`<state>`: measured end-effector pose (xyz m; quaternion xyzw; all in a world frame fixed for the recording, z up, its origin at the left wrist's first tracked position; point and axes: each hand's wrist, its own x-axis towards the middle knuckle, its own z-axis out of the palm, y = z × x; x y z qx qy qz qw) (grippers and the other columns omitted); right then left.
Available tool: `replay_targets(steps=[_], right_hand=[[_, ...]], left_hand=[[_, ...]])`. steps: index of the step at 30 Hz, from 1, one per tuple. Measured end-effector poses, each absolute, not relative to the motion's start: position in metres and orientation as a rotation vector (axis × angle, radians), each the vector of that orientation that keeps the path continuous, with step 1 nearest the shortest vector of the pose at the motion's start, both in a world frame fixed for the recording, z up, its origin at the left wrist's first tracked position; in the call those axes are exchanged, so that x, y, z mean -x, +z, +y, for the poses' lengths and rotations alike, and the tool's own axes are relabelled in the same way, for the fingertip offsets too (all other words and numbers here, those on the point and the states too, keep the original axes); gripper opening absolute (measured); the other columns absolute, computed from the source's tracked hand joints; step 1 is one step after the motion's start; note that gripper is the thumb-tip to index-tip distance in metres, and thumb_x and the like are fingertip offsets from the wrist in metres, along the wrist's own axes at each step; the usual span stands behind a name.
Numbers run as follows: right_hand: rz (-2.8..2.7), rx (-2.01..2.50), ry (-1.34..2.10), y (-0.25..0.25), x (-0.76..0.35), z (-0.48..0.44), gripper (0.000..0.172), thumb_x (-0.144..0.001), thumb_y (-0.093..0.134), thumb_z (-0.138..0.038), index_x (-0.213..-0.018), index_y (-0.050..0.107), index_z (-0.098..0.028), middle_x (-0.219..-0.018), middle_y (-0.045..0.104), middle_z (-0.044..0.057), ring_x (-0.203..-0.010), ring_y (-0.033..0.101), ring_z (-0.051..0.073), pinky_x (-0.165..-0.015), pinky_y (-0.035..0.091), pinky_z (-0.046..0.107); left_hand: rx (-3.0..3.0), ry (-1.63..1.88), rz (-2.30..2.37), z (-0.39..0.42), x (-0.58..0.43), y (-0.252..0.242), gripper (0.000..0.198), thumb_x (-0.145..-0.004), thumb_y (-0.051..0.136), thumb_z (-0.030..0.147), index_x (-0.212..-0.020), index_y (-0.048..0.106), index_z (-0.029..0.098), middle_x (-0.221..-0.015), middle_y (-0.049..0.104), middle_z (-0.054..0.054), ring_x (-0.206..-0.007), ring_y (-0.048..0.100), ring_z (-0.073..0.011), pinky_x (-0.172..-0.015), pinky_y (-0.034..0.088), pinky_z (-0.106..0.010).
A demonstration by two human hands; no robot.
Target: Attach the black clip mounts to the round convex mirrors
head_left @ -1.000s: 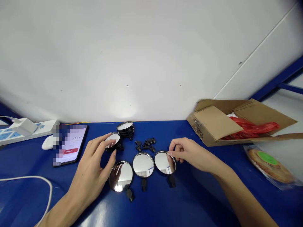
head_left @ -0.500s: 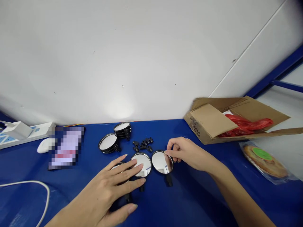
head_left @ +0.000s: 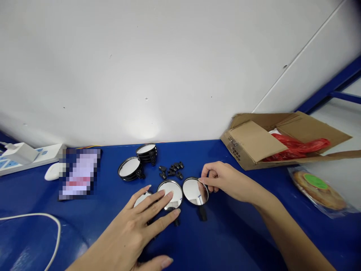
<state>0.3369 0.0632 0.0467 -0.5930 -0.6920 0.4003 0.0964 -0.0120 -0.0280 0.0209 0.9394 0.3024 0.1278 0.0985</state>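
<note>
Meanwhile, on a blue bench (head_left: 214, 241), two bare hands work over a row of three round mirrors, each a glass disc in a thin metal rim. The right hand (head_left: 225, 180) holds the right-hand mirror (head_left: 195, 191) by its rim in a narrow pinch, its thumb (head_left: 202, 180) on the top edge and its fingers curled behind, while that mirror's black stem (head_left: 202, 213) points toward the wearer. The left hand (head_left: 135, 222) lies open, its fingers (head_left: 166, 197) spread wide and resting on the middle mirror (head_left: 169, 185), with the palm largely covering the left-hand mirror (head_left: 141, 198). The three mirrors sit close together, nearly touching. Just beyond them, a heap of small black clips (head_left: 171, 170) lies near a stack of mirrors (head_left: 146, 149), and a single mirror (head_left: 129, 168) rests just beside that stack. Farther left are a phone (head_left: 80, 173) (its screen pixelated and unreadable), a white mouse (head_left: 53, 171), a power strip (head_left: 36, 160) with a charger (head_left: 19, 153), and a white cable (head_left: 34, 215). To the right, an open cardboard box (head_left: 254, 141) holds a red plastic bag (head_left: 296, 145), near a wrapped round item (head_left: 318, 192) with a green label.
</note>
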Motion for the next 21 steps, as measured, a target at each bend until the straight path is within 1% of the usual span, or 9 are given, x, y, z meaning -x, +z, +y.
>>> replay_targets(steps=[2,4,7,9,12,16,19,21], right_hand=[[-2.046,1.758,1.193,0.047,-0.337,0.063,0.024,-0.101,0.069,-0.040,-0.084,0.072,-0.023,-0.074,0.080,0.003,-0.074,0.075,0.022,-0.068,0.051,0.031],[-2.040,1.754,1.194,0.046,-0.337,0.064,0.024,-0.101,0.070,-0.040,-0.084,0.072,-0.023,-0.073,0.080,0.003,-0.074,0.075,0.022,-0.069,0.051,0.031],[-2.036,1.754,1.191,0.047,-0.337,0.064,0.024,-0.100,0.070,-0.040,-0.084,0.072,-0.023,-0.074,0.080,0.003,-0.074,0.075,0.023,-0.068,0.051,0.031],[-2.035,1.756,1.196,0.047,-0.337,0.064,0.024,-0.100,0.070,-0.040,-0.084,0.072,-0.023,-0.074,0.080,0.003,-0.074,0.075,0.023,-0.068,0.051,0.031],[-2.029,1.755,1.202,0.046,-0.338,0.063,0.024,-0.101,0.070,-0.041,-0.084,0.072,-0.023,-0.074,0.080,0.003,-0.073,0.075,0.023,-0.069,0.052,0.032],[-2.045,1.744,1.189,0.044,-0.339,0.063,0.026,-0.102,0.069,-0.042,-0.085,0.073,-0.023,-0.074,0.080,0.003,-0.074,0.075,0.023,-0.068,0.051,0.032],[-2.034,1.757,1.197,0.045,-0.338,0.063,0.026,-0.101,0.070,-0.041,-0.084,0.073,-0.023,-0.074,0.080,0.003,-0.073,0.074,0.023,-0.068,0.051,0.032],[-2.027,1.764,1.200,0.046,-0.337,0.063,0.025,-0.101,0.070,-0.041,-0.083,0.073,-0.023,-0.074,0.080,0.004,-0.073,0.074,0.023,-0.068,0.051,0.032]], left_hand=[[-2.781,0.428,0.916,-0.031,0.009,0.019,0.070,-0.117,0.053,0.060,-0.181,0.037,0.034,-0.185,0.041,-0.006,-0.168,0.047,-0.0358,-0.138,0.034,-0.071],[-2.788,0.446,0.921,-0.032,0.007,0.017,0.072,-0.116,0.055,0.063,-0.179,0.040,0.033,-0.184,0.044,-0.007,-0.166,0.051,-0.0377,-0.137,0.034,-0.070],[-2.829,0.449,0.919,-0.032,0.008,0.014,0.073,-0.113,0.060,0.065,-0.177,0.045,0.032,-0.182,0.048,-0.008,-0.161,0.056,-0.0400,-0.136,0.035,-0.069],[-2.869,0.453,0.893,-0.030,0.009,0.012,0.075,-0.113,0.061,0.065,-0.178,0.045,0.031,-0.181,0.049,-0.010,-0.159,0.058,-0.0404,-0.135,0.037,-0.068],[-2.883,0.460,0.870,-0.029,0.009,0.011,0.079,-0.112,0.064,0.065,-0.179,0.042,0.029,-0.181,0.049,-0.012,-0.160,0.057,-0.0409,-0.135,0.038,-0.068],[-2.875,0.452,0.876,-0.027,0.009,0.009,0.082,-0.111,0.064,0.063,-0.181,0.038,0.028,-0.183,0.045,-0.013,-0.162,0.054,-0.0431,-0.135,0.037,-0.071],[-2.894,0.452,0.853,-0.026,0.010,0.009,0.082,-0.112,0.061,0.066,-0.181,0.039,0.027,-0.183,0.043,-0.015,-0.164,0.052,-0.0425,-0.136,0.035,-0.070],[-2.889,0.449,0.858,-0.027,0.010,0.009,0.079,-0.114,0.056,0.067,-0.180,0.039,0.027,-0.184,0.041,-0.014,-0.166,0.050,-0.0408,-0.137,0.034,-0.070]])
